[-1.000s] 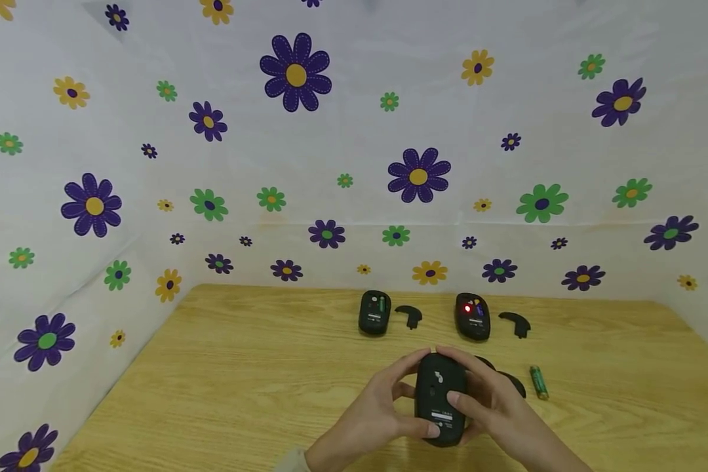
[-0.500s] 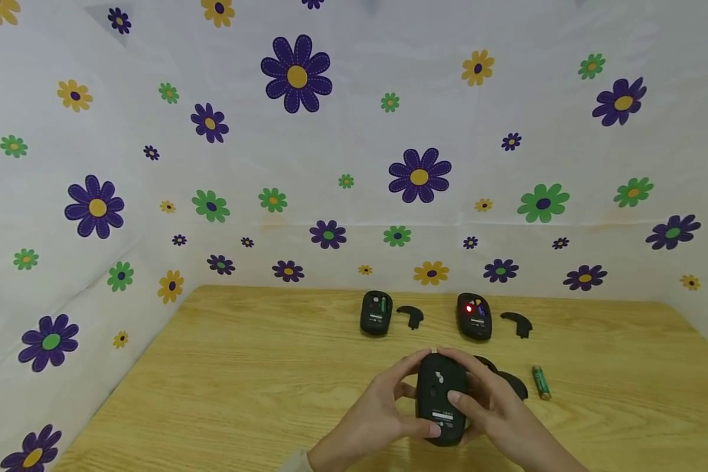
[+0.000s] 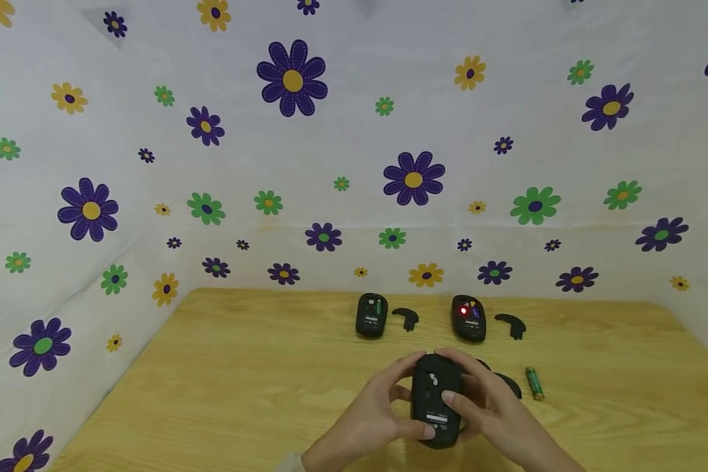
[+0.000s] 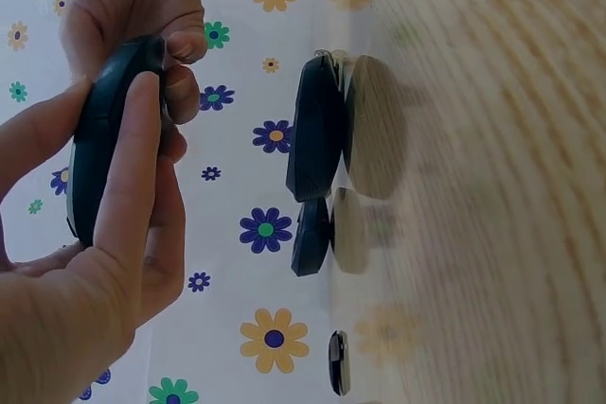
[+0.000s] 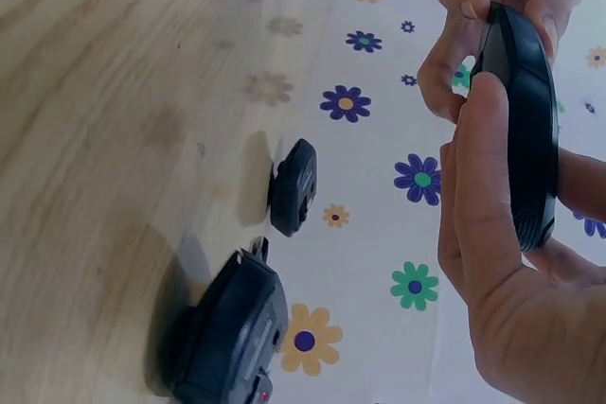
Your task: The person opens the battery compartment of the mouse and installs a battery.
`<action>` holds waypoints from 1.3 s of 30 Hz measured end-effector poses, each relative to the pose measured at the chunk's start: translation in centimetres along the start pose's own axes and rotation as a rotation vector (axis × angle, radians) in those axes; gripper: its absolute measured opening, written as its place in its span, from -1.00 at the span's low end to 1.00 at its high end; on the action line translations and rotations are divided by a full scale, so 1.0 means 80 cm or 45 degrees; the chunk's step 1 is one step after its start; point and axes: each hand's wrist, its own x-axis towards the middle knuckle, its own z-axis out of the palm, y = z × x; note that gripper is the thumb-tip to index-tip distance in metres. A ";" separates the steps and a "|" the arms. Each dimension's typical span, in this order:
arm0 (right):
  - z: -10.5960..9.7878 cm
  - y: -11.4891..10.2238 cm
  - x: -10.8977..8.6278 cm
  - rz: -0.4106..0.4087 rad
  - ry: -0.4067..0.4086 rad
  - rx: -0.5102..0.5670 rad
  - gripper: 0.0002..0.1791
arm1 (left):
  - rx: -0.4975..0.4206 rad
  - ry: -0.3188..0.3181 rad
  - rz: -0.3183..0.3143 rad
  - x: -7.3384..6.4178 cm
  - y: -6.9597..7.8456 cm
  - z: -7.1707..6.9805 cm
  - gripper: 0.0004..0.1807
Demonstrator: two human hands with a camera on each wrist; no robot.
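Note:
Both hands hold a black computer mouse raised above the table, its underside with a white label turned toward the head camera. My left hand grips its left side, thumb across the lower underside near the label. On the other side, my right hand has its thumb on the underside and its fingers round the far edge. The fingertips of both hands meet close to the mouse's top end. In the left wrist view the mouse appears edge-on between the hands. Dark curved pieces lie partly hidden behind my right hand.
At the back of the wooden table lies an upturned mouse with a green battery inside, beside a battery cover. Another upturned mouse glows red, with its cover alongside. A loose green battery lies right. Flowered cloth hangs behind.
The head view has shifted slightly. Both hands keep the same hold on the mouse, and the things on the table stay in place.

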 end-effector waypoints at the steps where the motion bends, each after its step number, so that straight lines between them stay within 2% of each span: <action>1: 0.001 -0.001 0.001 -0.002 0.003 0.003 -0.31 | 0.004 0.006 0.000 -0.001 0.000 -0.001 -0.06; 4: 0.004 -0.003 0.003 -0.007 0.066 -0.075 -0.33 | 0.012 0.019 0.004 -0.004 0.000 -0.003 -0.06; 9: 0.008 -0.010 0.007 -0.015 0.206 -0.294 -0.37 | -0.004 0.022 -0.010 -0.007 0.001 -0.005 -0.06; 13: 0.009 -0.017 0.010 -0.035 0.263 -0.337 -0.42 | -0.046 0.032 -0.013 -0.008 0.001 -0.004 -0.07; 29: 0.008 -0.026 0.024 0.013 0.270 -0.381 -0.48 | -0.062 0.059 0.014 -0.009 -0.002 -0.008 -0.08; 39: 0.008 -0.026 0.031 -0.135 0.250 -0.406 -0.52 | -0.070 0.091 -0.047 -0.011 0.002 -0.011 -0.07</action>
